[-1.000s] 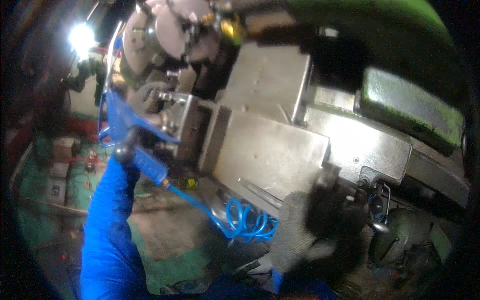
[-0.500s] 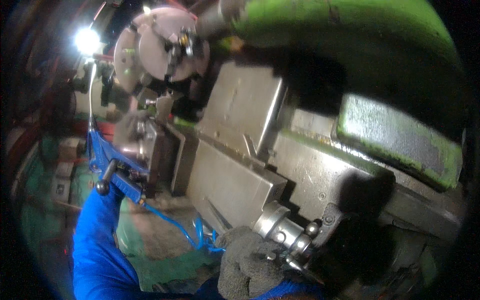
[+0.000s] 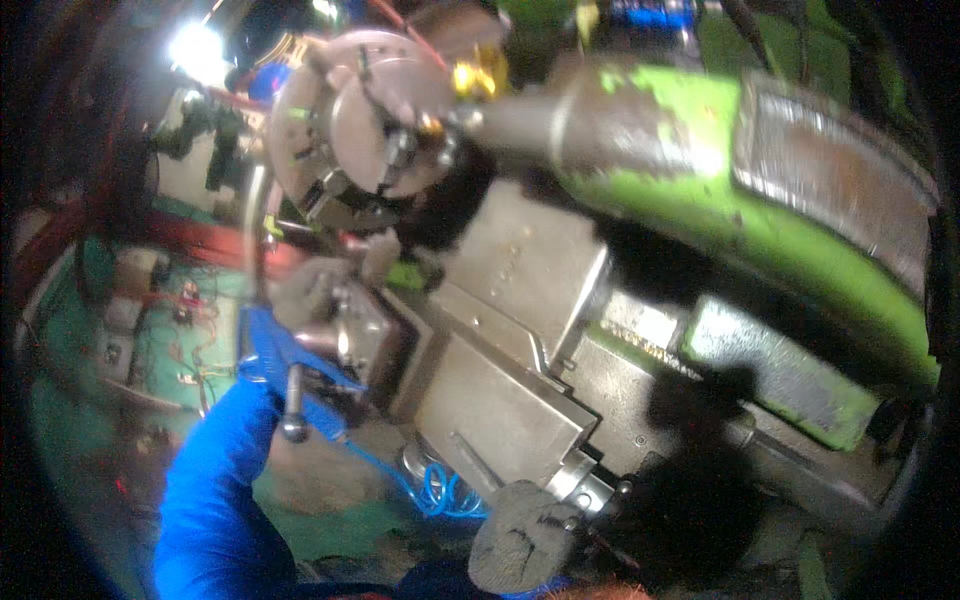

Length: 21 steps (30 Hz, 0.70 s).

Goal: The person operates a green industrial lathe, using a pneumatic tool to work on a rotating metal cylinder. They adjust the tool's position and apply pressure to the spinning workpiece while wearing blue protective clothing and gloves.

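My left hand [image 3: 312,292], in a grey glove, is at the far left side of a lathe's tool post [image 3: 375,335]. Its fingers are blurred and partly hidden there. A blue air gun [image 3: 290,365] with a long thin nozzle crosses in front of my left wrist; whether the hand grips it is unclear. A lever with a dark ball knob [image 3: 293,430] sticks out in front of the gun. Lower down, my gloved right hand [image 3: 522,540] is closed around a handle at the metal crank hub [image 3: 582,484] of the cross slide.
A large round chuck [image 3: 375,120] stands at the back, with a green tailstock [image 3: 650,130] to its right. The flat metal slide [image 3: 500,400] lies between my hands. A coiled blue hose [image 3: 445,490] hangs in front. A bright lamp [image 3: 198,52] shines at the upper left.
The view has shifted, so the lathe parts and both hands sit further right and lower, and more of the tailstock shows. My right hand stays at the crank, my left by the tool post.
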### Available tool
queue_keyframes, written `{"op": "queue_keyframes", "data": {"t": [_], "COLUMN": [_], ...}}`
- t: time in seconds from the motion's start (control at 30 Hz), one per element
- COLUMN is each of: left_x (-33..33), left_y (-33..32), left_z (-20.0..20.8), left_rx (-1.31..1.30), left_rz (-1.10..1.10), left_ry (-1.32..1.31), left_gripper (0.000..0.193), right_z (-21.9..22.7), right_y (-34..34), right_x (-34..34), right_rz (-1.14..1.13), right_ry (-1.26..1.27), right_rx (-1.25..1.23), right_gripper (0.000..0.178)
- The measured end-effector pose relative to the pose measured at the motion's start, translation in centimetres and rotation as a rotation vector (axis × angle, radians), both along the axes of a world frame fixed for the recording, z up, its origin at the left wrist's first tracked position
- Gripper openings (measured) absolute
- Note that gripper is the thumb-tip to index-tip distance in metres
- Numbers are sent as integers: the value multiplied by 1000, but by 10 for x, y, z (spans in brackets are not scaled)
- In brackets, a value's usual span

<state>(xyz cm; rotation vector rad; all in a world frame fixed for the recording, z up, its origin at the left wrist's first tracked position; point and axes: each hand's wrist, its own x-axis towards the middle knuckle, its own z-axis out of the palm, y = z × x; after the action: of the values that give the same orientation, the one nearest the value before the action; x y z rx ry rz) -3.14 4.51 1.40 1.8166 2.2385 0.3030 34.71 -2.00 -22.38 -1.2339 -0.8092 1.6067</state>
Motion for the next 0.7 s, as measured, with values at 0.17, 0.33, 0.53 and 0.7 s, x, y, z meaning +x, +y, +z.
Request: {"op": "queue_keyframes", "data": {"t": [0.17, 0.33, 0.53, 0.7], "left_x": [10, 21, -41, 77], "left_y": [0, -1, 5, -46], "left_z": [16, 9, -31, 64], "left_rx": [37, 137, 430, 1179], "left_rz": [-9, -17, 36, 345], "left_ry": [-12, -91, -127, -490], "left_gripper": [35, 34, 38, 27], "right_z": [51, 128, 248, 256], "right_y": [-17, -34, -47, -66], "right_x": [0, 27, 93, 214], "right_rz": [-44, -155, -314, -593], "right_ry": [-68, -195, -175, -875], "right_rx": [74, 311, 330, 517], "right_gripper": [37, 39, 41, 28]}}
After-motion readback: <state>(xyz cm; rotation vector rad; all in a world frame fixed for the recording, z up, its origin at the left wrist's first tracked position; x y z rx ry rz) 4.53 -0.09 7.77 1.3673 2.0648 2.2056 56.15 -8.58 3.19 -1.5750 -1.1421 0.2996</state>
